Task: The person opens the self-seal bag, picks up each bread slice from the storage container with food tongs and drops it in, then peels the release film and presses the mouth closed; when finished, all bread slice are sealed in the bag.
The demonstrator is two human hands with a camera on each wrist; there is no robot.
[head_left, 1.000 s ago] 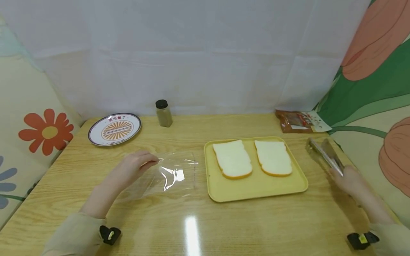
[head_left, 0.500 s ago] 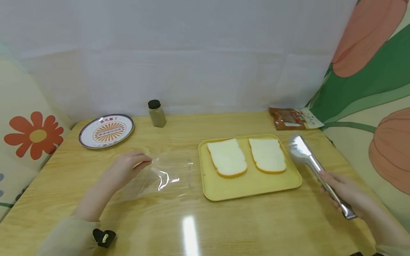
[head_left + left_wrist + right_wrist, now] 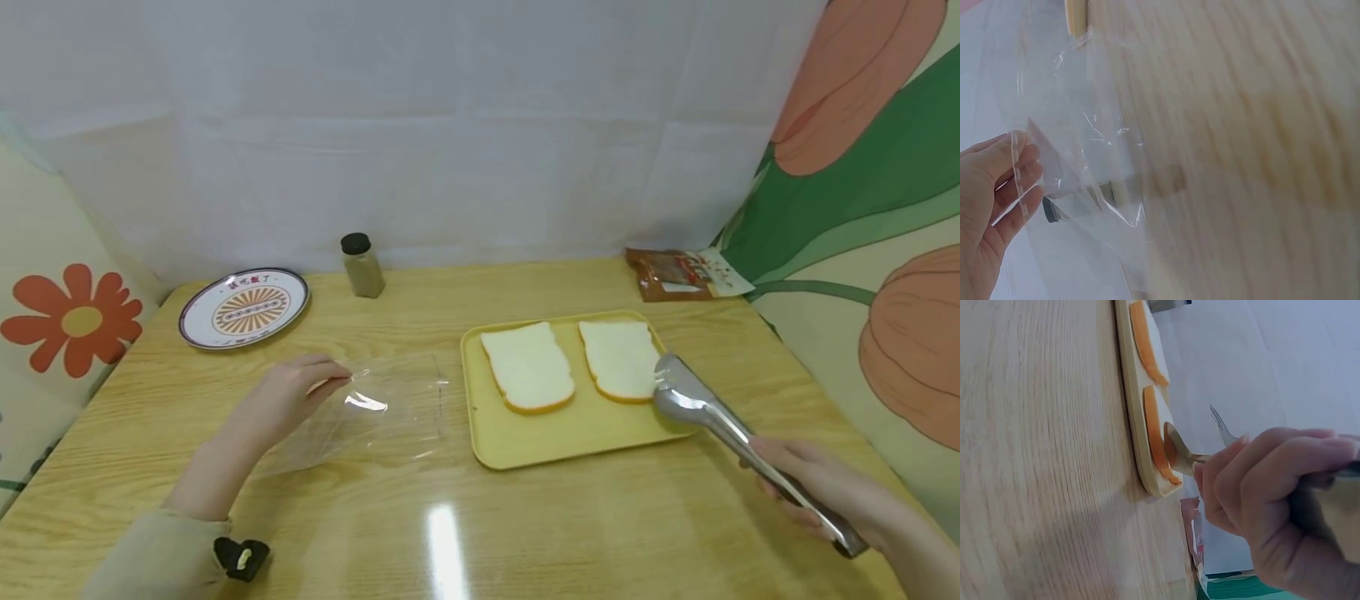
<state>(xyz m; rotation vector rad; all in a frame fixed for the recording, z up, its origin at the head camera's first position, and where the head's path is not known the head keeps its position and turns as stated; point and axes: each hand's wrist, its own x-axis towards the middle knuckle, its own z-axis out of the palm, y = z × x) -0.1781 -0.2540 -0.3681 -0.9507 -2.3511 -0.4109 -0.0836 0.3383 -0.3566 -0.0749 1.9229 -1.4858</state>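
Note:
A clear plastic bag (image 3: 397,400) stands up off the table, its upper edge pinched by my left hand (image 3: 296,396). The left wrist view has the thumb and fingers on the edge of that bag (image 3: 1085,119). Metal serving tongs (image 3: 723,425), with a spoon-like end and a fork-like end, are gripped by my right hand (image 3: 821,483). Their tips overlap the right edge of the right bread slice (image 3: 621,360) in the head view. In the right wrist view the tong ends stand apart beside the slice. A second bread slice (image 3: 528,367) lies to its left.
Both slices lie on a yellow tray (image 3: 555,442). A patterned white plate (image 3: 243,308) is at the back left, beside a black-capped jar (image 3: 363,267). At the back right lies a brown and white food packet (image 3: 682,273).
My right hand has lifted the tongs from the table's right side and brought them left over the tray. The left hand keeps its pinch on the bag.

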